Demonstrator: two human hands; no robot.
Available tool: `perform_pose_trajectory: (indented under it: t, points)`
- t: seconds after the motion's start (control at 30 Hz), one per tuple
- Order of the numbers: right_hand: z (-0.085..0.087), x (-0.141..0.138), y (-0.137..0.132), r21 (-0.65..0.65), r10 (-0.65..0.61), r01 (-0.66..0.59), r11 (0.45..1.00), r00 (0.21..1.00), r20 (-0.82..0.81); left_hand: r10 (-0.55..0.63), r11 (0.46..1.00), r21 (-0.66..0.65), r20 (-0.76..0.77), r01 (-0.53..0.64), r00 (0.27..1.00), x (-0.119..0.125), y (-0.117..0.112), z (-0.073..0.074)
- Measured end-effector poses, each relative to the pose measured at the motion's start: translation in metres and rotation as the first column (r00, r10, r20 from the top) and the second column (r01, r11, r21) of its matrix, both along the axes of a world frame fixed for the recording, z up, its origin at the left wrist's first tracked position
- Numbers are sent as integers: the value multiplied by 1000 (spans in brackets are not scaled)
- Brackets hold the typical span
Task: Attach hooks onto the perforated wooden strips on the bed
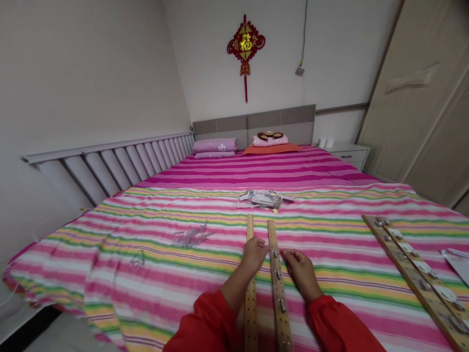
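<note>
Lying on the striped bed sheet (154, 293) in the head view, two wooden strips with rows of holes point away from the person, side by side. The left hand (255, 254) is over the left strip (250, 315), its bent fingers near the edge of the right strip (279, 289), which carries small metal clips (282, 305). The right hand (301, 272) is just beside the other edge of this strip, its fingers curled toward the thumb. I cannot tell if either hand is pinching something. Beyond the strips lies a plastic packet (261, 199); further right, another wooden strip (410, 277) lies near white round pieces (424, 267).
</note>
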State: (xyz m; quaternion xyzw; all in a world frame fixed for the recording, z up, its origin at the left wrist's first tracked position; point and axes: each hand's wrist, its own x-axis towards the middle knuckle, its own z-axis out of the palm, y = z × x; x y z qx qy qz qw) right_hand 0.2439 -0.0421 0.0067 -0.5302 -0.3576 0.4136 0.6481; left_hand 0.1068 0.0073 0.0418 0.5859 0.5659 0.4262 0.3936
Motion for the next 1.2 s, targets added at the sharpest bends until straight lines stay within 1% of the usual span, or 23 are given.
perform_pose_trajectory:
  t: [0.03, 0.1, 0.17, 0.2, 0.27, 0.3, 0.33, 0.4, 0.53, 0.73, 0.83, 0.87, 0.93, 0.97, 1.03, 1.13, 1.2]
  points:
    - [0, 0, -2, -7, 4, -4, 1000, 1000, -15, 10, 999, 33, 12, -10, 1000, -12, 1, 4]
    - [1, 1, -4, -22, 14, -15, 1000, 999, -50, 73, 992, 103, 20, -75, 997, -45, 6, 12]
    - [1, 0, -4, -28, 17, -19, 999, 998, -68, 224, 956, 194, 7, -221, 974, -85, 13, 17]
    - [0, 0, -4, -29, 11, -13, 1000, 998, -69, 286, 935, 219, -1, -279, 958, -106, 16, 19]
    - [-1, -1, -2, -24, -4, 2, 1000, 998, -60, 392, 889, 268, -25, -371, 920, -143, 21, 19]
    - [-1, -1, -1, -20, -8, 7, 1000, 999, -52, 424, 872, 290, -42, -395, 905, -157, 23, 18]
    - [-1, -1, -1, -16, -12, 11, 1000, 999, -43, 449, 858, 308, -61, -411, 892, -169, 24, 15]
    - [-1, -1, -1, -12, -14, 13, 1000, 1000, -28, 474, 844, 334, -103, -418, 874, -183, 25, 10]
    - [0, -1, -2, -27, -9, 8, 1000, 1000, -23, 485, 842, 353, -159, -409, 860, -189, 27, -3]
    - [5, -2, -4, -34, -10, 9, 999, 999, -49, 458, 855, 332, -126, -398, 880, -189, 23, -12]
    - [6, -3, -5, -34, -6, 4, 999, 999, -42, 429, 871, 301, -78, -389, 900, -189, 12, -16]
    - [7, -3, -5, -32, -2, 1, 999, 999, -38, 418, 875, 286, -39, -390, 908, -189, 7, -17]
    - [8, -4, -6, -27, -3, 2, 1000, 1000, -29, 392, 886, 224, 110, -407, 913, -187, -2, -19]
    - [9, -4, -6, -27, -6, 5, 1000, 1000, -23, 378, 893, 174, 211, -415, 901, -187, -7, -19]
    - [10, -4, -7, -28, -12, 12, 1000, 1000, -12, 362, 907, 57, 403, -418, 841, -184, -15, -18]
    - [10, -4, -8, -25, -9, 9, 1000, 1000, -6, 389, 905, -92, 569, -414, 724, -180, -22, -13]
    - [9, -3, -7, -21, -5, 4, 1000, 1000, -10, 407, 903, -193, 669, -383, 622, -177, -25, -8]
